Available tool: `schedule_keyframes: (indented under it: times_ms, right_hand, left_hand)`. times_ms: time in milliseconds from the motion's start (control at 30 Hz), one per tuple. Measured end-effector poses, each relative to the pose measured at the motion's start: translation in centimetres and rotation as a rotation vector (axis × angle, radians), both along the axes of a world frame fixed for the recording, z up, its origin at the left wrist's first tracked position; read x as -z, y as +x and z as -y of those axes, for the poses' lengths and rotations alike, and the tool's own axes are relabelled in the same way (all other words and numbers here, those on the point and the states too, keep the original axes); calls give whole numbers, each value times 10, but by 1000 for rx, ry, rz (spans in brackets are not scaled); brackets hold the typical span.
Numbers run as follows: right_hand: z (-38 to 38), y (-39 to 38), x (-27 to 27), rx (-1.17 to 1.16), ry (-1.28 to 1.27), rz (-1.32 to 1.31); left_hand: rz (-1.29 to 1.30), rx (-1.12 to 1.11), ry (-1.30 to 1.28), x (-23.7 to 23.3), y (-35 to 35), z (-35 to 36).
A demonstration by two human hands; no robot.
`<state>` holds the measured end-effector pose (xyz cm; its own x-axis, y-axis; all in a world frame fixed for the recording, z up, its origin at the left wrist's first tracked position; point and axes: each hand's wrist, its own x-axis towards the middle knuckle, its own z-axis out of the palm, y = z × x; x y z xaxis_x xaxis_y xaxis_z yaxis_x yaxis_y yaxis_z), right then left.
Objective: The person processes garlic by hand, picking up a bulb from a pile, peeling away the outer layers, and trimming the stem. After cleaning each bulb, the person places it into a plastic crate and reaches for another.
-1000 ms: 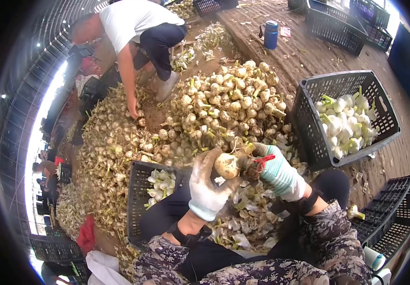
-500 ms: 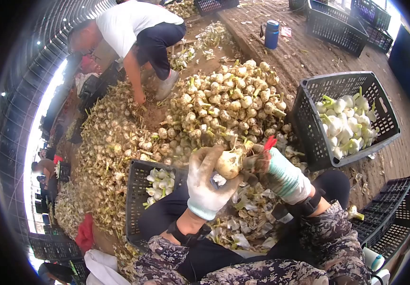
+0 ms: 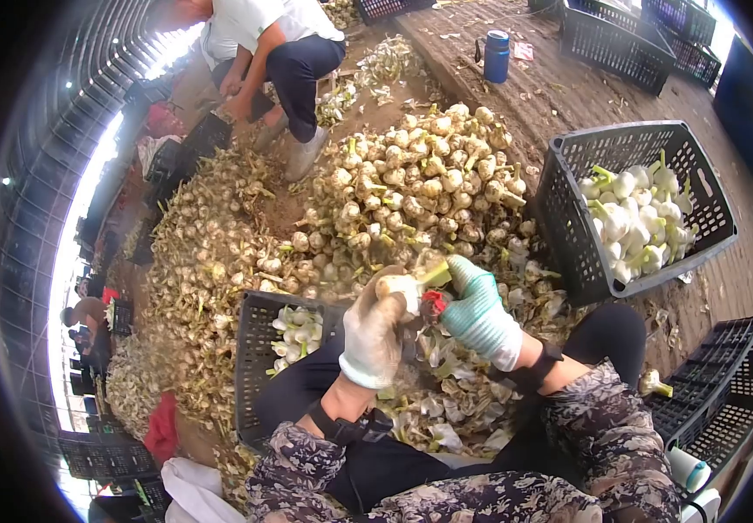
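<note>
Gloved hands [image 3: 370, 338] [image 3: 483, 318] on a garlic bulb [image 3: 402, 286], garlic heap [image 3: 429, 174] beyond, black crate [image 3: 570, 248] at right

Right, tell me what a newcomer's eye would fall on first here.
Probably the big heap of garlic bulbs in the middle of the view. Just below it, the gloved left hand holds a pale bulb, with the gloved right hand at its green stem. At the right, clean white bulbs stand out inside a black crate.
</note>
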<state>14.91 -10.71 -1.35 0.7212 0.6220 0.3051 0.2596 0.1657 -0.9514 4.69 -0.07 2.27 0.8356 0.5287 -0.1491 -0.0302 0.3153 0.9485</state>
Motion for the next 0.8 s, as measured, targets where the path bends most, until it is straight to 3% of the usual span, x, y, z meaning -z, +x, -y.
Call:
schedule_keyframes:
  times_ms: [33, 100, 133, 233, 300, 333, 400, 433, 467, 533, 567, 600, 667, 700, 800]
  right_hand:
    - [1, -1, 6, 2, 3, -2]
    - [6, 2, 6, -191, -17, -500]
    - [15, 8, 2, -384, 182, -863]
    - [18, 10, -5, -360, 50, -738]
    - [19, 6, -19, -123, -18, -416]
    - [21, 5, -23, -119, -14, -416]
    - [23, 4, -28, 23, -131, -209]
    - [21, 5, -22, 96, -73, 84]
    - [24, 7, -28, 90, -75, 83]
    - [38, 13, -48, -87, -111, 287]
    - [46, 17, -51, -176, -124, 199]
    - [55, 19, -44, -433, -76, -513]
    - [72, 19, -26, -621, 404, -1264]
    - [69, 0, -23, -394, 310, -1018]
    - [60, 5, -31, -420, 444, -1243]
  left_hand:
    - [24, 12, -192, 4, -2, -4]
    - [15, -20, -265, -1, 0, -3]
    - [9, -52, -342, -3, 1, -3]
    - [-26, -12, -73, 2, 2, 8]
    - [21, 80, 257, 10, 2, 4]
    - [22, 85, 260, 11, 2, 4]
    - [-43, -53, 811, -1, 5, 11]
    - [-121, -15, 934, -12, 3, 9]
    - [-125, -20, 932, -12, 1, 5]
    - [-52, 193, 231, -10, -4, -3]
    - [-29, 272, -10, -18, -3, -2]
    - [43, 402, -150, -21, -2, -6]
    - [-10, 577, -431, -31, -6, -15]
    - [-39, 532, -401, -30, -7, -12]
    - [17, 368, -242, -23, 9, -8]
